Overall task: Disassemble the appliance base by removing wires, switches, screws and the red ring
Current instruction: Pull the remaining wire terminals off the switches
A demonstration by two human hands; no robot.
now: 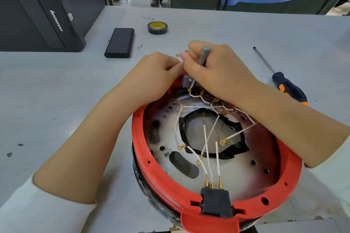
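Two hands are working at the far rim of the red ring, which is sitting on the table; the right hand is gripping a grey screwdriver tip-down at the grey switch. The left hand is curled, pinching something unclear beside it, white wires are lying loose inside
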